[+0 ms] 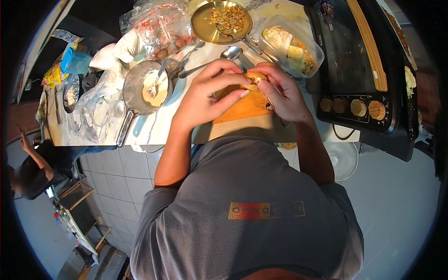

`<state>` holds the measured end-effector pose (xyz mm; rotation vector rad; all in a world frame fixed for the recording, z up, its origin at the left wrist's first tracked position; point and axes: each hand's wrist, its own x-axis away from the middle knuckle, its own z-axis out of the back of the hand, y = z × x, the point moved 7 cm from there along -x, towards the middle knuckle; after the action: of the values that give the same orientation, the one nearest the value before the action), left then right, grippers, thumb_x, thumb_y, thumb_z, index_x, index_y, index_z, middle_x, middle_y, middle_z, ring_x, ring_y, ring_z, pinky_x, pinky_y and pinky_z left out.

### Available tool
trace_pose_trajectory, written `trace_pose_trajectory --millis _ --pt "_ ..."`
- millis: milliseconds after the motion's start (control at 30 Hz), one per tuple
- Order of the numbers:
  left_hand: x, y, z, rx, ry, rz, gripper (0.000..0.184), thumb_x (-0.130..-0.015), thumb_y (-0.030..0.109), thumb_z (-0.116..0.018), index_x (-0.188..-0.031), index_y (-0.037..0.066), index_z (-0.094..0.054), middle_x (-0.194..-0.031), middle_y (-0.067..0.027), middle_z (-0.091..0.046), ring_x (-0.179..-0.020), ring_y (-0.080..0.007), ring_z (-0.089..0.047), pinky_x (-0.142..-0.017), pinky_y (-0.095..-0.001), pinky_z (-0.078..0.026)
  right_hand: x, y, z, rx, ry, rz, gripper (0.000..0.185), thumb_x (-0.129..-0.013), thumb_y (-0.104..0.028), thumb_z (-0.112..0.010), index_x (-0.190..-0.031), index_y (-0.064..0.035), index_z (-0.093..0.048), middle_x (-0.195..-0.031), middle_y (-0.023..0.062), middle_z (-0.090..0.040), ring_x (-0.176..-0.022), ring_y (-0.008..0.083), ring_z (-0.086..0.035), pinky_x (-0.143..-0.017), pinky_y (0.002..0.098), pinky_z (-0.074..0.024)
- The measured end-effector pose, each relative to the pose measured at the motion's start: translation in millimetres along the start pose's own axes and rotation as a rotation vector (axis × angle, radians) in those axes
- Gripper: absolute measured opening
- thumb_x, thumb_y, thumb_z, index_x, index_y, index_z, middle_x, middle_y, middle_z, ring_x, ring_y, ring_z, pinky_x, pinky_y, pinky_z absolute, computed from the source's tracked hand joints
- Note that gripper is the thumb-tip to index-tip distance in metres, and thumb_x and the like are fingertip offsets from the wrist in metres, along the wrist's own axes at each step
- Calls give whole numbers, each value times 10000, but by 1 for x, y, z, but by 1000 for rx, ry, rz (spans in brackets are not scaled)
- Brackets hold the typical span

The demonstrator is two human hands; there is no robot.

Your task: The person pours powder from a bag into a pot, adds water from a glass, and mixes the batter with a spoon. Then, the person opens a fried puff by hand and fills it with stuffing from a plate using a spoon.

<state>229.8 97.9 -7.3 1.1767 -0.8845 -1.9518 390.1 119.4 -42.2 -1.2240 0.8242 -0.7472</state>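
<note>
Above a wooden cutting board (245, 109), I hold a small golden-brown piece of food, perhaps fried tofu (254, 80), between both hands. The fingertips of my left hand (210, 93) are closed on its left side. My right hand (285, 95) pinches the right side with thumb and fingers, which partly cover it. Under my right hand, a metal utensil (282, 120) lies at the board's edge, its upper part hidden. A metal spoon (231, 52) rests just beyond my left fingers.
A saucepan (125, 86) with pale batter and a spoon stands left. Behind are a plastic bag (161, 28), a gold plate (198, 25) with shredded food, and a plastic container (318, 53) with cabbage. A black stove (359, 102) stands right; another person (39, 168) is far left.
</note>
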Motion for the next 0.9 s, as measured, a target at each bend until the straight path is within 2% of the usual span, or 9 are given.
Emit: trace_pose_trajectory --millis 100,167,267,367,533,667,767,833,900 --pt "-2 4 -1 -39 72 -5 320 -731 56 -787 -1028 26 -671 -1102 -116 -614 -978 -227 -630 -841 -319 -508 0 0 0 -42 60 -30 286 -942 -87 -584 -1214 -4 -555 -1156 42 -539 -986 79 -521 -818 228 -431" --pt "3 -14 -1 80 207 217 417 -695 95 -827 -1062 14 -647 -1078 -110 -632 -977 -218 -630 -842 -323 -503 0 4 0 -95 96 -84 292 -939 -81 -589 -1216 3 -554 -1160 49 -546 -1016 89 -534 -843 238 -442" --pt "4 -20 -3 -66 142 160 422 -684 115 -841 -1045 7 -652 -1055 -107 -649 -967 -210 -633 -832 -316 -506 -2 14 -4 -211 134 -152 305 -925 -64 -604 -1214 20 -559 -1149 66 -558 -1059 114 -558 -887 261 -462" --pt "9 -30 -6 -87 160 182 416 -684 115 -840 -1038 1 -652 -1021 -108 -663 -931 -208 -636 -818 -307 -507 -3 15 -6 -277 161 -69 305 -913 -55 -619 -1202 29 -574 -1158 73 -558 -1040 131 -582 -895 272 -477" --pt "14 -35 -4 -83 199 195 383 -698 73 -811 -1039 -5 -655 -1004 -106 -666 -884 -196 -631 -797 -300 -508 -6 23 -11 -268 114 -292 298 -911 -96 -637 -1180 29 -609 -1087 75 -623 -1013 128 -598 -885 263 -479" --pt "20 -40 -1 -49 212 242 375 -712 37 -781 -1060 -7 -650 -1036 -110 -655 -906 -176 -618 -803 -292 -499 -14 21 -10 -326 71 -309 303 -935 -166 -611 -1186 4 -621 -1056 66 -646 -977 114 -601 -861 269 -482" --pt "24 -50 5 -9 241 255 366 -731 30 -769 -1073 -6 -645 -1078 -110 -641 -961 -171 -607 -825 -289 -489 -31 43 12 -92 62 -377 351 -917 -243 -622 -1186 -17 -622 -1029 126 -667 -902 189 -645 -813 313 -500" --pt "28 -56 8 6 253 271 367 -740 24 -759 -1086 -5 -639 -1102 -108 -630 -982 -173 -601 -836 -291 -485 -43 55 36 751 222 -213 365 -896 -257 -634 -1174 -23 -599 -943 162 -682 -849 269 -663 -719 345 -503" --pt "31 -62 13 22 264 283 368 -750 17 -749 -1099 -4 -633 -1126 -106 -619 -1004 -174 -596 -847 -292 -481 -50 67 34 964 226 -225 352 -882 -265 -639 -1140 -29 -597 -908 187 -673 -824 319 -659 -706 392 -506"
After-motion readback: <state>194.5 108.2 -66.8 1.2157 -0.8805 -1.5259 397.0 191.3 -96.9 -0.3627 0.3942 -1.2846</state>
